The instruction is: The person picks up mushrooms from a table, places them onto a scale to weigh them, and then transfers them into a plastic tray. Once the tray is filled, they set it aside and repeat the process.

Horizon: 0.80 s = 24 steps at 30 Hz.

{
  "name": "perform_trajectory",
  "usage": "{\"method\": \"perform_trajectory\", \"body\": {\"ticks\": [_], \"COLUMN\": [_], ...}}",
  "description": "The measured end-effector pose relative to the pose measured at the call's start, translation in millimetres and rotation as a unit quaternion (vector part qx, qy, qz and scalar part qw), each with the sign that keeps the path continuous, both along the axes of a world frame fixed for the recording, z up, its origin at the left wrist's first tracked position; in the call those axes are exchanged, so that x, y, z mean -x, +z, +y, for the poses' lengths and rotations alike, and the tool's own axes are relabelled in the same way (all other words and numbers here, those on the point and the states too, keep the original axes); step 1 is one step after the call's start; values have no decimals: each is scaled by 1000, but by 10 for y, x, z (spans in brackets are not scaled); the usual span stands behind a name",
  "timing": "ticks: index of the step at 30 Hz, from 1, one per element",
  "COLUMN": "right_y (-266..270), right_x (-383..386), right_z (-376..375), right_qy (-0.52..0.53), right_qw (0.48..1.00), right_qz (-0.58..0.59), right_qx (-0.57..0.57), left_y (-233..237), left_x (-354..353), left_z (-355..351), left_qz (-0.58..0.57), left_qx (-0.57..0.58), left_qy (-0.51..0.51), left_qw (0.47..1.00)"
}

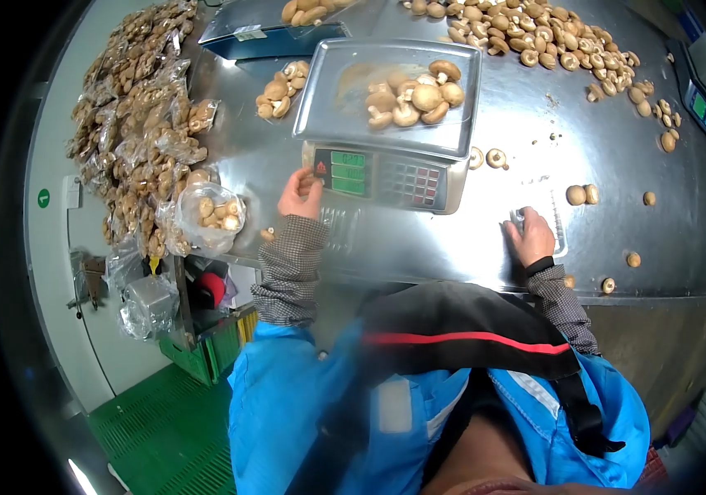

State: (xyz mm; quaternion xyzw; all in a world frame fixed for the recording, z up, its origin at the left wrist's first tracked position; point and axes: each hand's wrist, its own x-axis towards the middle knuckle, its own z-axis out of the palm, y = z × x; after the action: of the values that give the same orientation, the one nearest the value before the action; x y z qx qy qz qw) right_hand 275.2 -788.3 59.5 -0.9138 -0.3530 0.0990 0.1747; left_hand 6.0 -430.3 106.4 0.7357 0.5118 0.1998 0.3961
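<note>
At the near left corner of a digital scale point(419, 183), my left hand point(300, 198) has its fingers curled against the edge of the display panel. On the scale's metal tray point(328, 124) lies a small pile of brown mushrooms point(427, 97), and green digits glow on the display. My right hand point(536, 239) rests near the table's front edge, thumb and fingers apart, beside a clear plastic sheet or bag point(561, 235). Two loose mushrooms point(495, 158) sit to the right of the scale.
Bagged mushrooms point(138, 124) are heaped at the left, with an open bag of mushrooms point(219, 216) in front. A large loose pile point(543, 37) covers the back right. A blue box point(274, 41) stands behind the scale; another scale point(699, 107) is at far right.
</note>
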Motion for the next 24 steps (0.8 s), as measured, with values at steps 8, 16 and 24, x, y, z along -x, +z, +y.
{"method": "perform_trajectory", "body": {"ticks": [8, 16, 24], "right_y": [-333, -401, -1171], "right_x": [-105, -290, -806], "right_z": [-37, 219, 410], "right_qy": [9, -25, -108], "right_qw": [999, 995, 973], "right_qz": [30, 4, 160], "right_qx": [17, 98, -129], "left_y": [-657, -541, -339], "left_x": [654, 518, 903], "left_z": [-544, -1111, -1169], "left_qz": [41, -64, -80], "left_qx": [-167, 22, -25], "left_qy": [-24, -74, -126], "left_qw": [985, 995, 989]}}
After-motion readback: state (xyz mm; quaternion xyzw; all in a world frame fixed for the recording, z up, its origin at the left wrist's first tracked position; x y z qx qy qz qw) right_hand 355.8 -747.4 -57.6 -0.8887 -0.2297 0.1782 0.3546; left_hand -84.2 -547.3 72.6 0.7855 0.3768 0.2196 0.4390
